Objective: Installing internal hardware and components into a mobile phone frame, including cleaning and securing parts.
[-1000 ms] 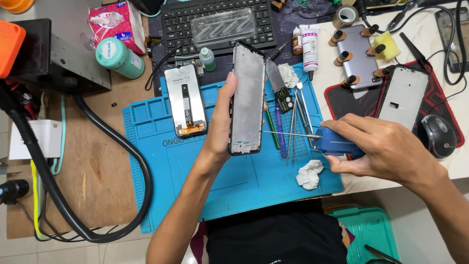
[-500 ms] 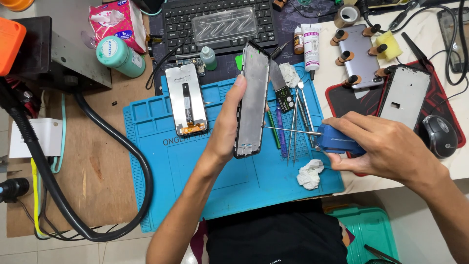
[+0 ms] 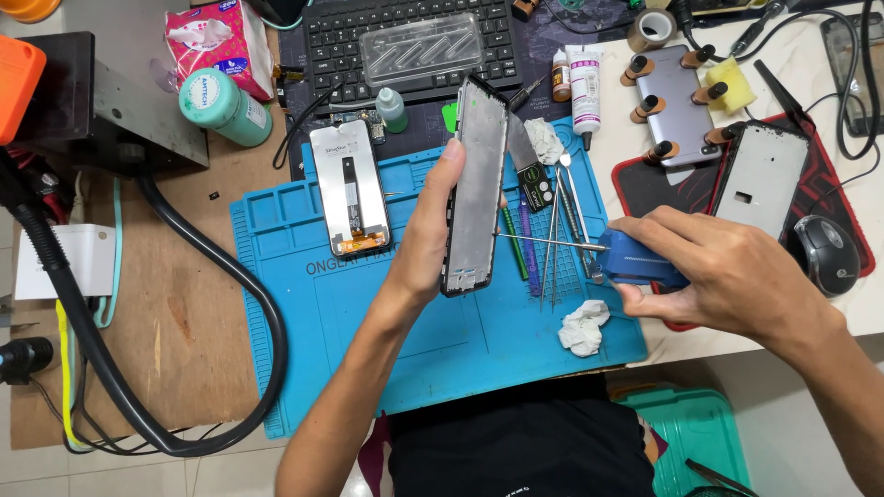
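Observation:
My left hand [image 3: 431, 230] grips a bare phone frame [image 3: 476, 184] by its left edge and holds it tilted on its side above the blue work mat [image 3: 460, 340]. My right hand [image 3: 727, 271] is closed on a blue-handled tool [image 3: 640, 258] whose thin metal tip [image 3: 543, 239] reaches left and touches the frame's right edge near its lower half. A phone screen panel [image 3: 350, 189] with an orange flex end lies face down on the mat, to the left of my left hand.
Tweezers and picks [image 3: 552, 221] and a crumpled tissue [image 3: 585, 327] lie on the mat. Behind it are a keyboard [image 3: 414, 41], glue bottles [image 3: 583, 83], a green tub [image 3: 226, 106] and a clamped phone [image 3: 677, 106]. Another frame [image 3: 762, 179] and a mouse [image 3: 827, 253] sit right. A thick black hose [image 3: 212, 267] loops left.
The frame has turned further onto its edge in my left hand. My right hand has held the tool's tip against the frame's right side with little movement.

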